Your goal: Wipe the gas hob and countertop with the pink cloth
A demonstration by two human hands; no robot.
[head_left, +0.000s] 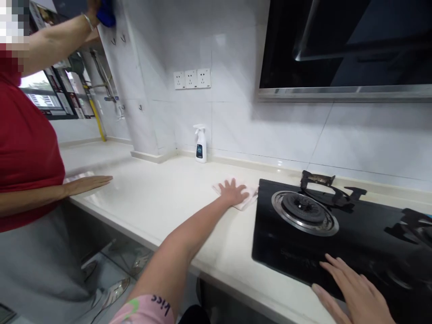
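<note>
My left hand point(232, 192) lies flat with fingers spread on a pale pink cloth point(242, 204), pressing it against the white countertop point(162, 193). The cloth lies just left of the black gas stove point(283, 247). Over the stove's front edge is my right hand point(354, 288), its fingers stretched out and nothing in it. I cannot tell whether it touches the stove. A round burner point(300, 204) sits beyond it, with a black pan support point(324, 191) moved off to its back right.
A white spray bottle point(200, 146) stands against the tiled wall below the sockets point(192, 78). Another person in a red shirt point(27, 153) stands at left, one hand on the counter, the other raised with a blue cloth point(106, 12). A range hood point(344, 49) overhangs the stove.
</note>
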